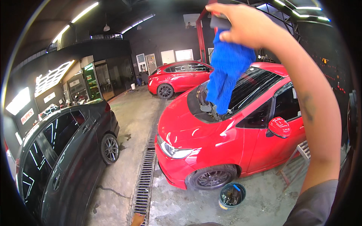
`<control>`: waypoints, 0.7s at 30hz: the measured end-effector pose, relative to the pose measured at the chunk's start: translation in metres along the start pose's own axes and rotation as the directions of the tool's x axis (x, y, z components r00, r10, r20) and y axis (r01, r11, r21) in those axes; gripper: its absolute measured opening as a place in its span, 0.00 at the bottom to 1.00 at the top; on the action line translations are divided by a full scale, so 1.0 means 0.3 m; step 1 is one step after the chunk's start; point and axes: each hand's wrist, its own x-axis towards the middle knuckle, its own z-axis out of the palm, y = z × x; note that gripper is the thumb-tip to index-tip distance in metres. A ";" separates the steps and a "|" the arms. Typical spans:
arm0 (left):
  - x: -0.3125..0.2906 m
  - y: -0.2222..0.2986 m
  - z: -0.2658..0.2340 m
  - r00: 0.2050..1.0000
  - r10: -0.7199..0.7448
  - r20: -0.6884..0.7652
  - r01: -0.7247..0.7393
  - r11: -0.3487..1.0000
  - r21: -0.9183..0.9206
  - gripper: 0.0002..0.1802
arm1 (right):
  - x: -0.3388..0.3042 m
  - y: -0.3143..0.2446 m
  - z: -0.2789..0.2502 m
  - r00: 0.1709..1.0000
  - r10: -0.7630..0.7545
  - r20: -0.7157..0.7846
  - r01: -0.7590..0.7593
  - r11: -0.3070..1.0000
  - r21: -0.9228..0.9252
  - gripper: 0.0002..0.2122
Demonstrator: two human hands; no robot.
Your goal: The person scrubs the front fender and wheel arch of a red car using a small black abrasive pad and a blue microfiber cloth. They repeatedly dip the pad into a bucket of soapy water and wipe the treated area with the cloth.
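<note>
My right hand [247,26] is raised high in front of me, its arm coming up along the right side. Its fingers and thumb are closed on a bunched blue cloth [230,67] and a dark grey, flat-ended thing [220,22] whose kind I cannot make out. The cloth hangs down in front of the windscreen of a red car [188,128]; whether it touches the car I cannot tell. Only a small part of my left hand [138,219] shows at the bottom edge, over the floor grate, and its fingers cannot be read.
A dark bucket [232,196] with a blue-handled tool inside stands by the red car's front wheel. On the right is a metal stand [298,158]. A dark car [71,150] is parked left of a long drain grate [145,180]. Another red car [181,77] stands behind.
</note>
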 end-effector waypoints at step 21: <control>-0.385 1.549 -0.236 0.361 0.919 -0.161 -0.901 0.299 -0.314 0.30 | -2.329 -0.740 0.505 0.182 0.543 0.819 -0.923 -0.193 0.333 0.14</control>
